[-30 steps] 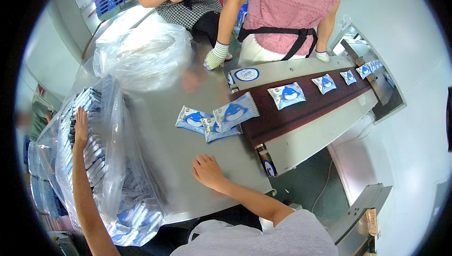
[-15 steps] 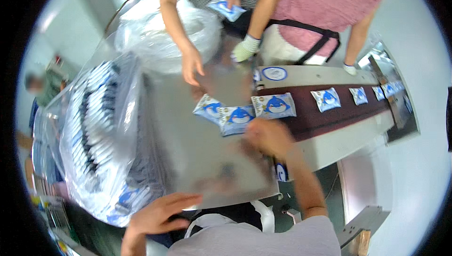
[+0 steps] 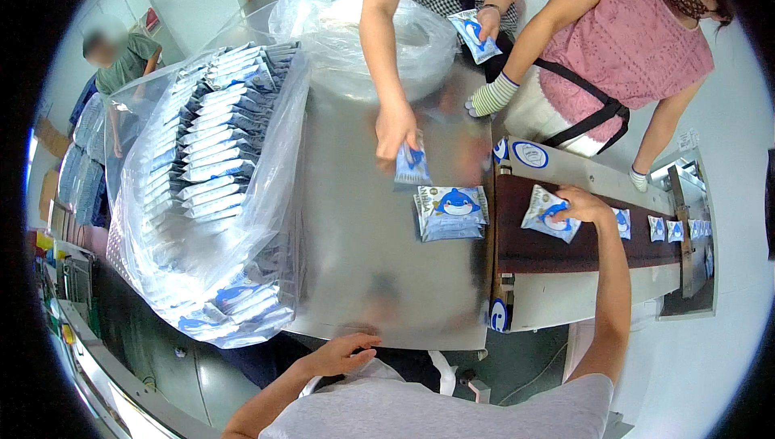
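Observation:
My right hand (image 3: 587, 204) reaches over the maroon conveyor belt (image 3: 517, 255), its fingers closed on the edge of a small blue-and-white packet (image 3: 545, 214) with a whale picture. Near the front edge of the metal table (image 3: 379, 265), my left hand (image 3: 349, 353) holds nothing, its fingers loosely apart. Several similar packets lie in an overlapping stack (image 3: 456, 205) by the belt's end. Just behind that stack, a co-worker's hand (image 3: 394, 130) grips another packet (image 3: 412, 166). That person's other hand (image 3: 489, 22) holds one more packet (image 3: 471, 39).
A clear plastic bag (image 3: 278, 156) on the left is filled with rows of packets. Behind it sits another clear bag (image 3: 363, 51). A second co-worker's gloved hand (image 3: 492, 97) rests at the table's far side. More packets (image 3: 675, 231) line the belt.
My right hand has moved right from the table's edge and now grips a packet on the belt. The loose packets are now stacked. The co-worker's formerly empty hand now holds a packet.

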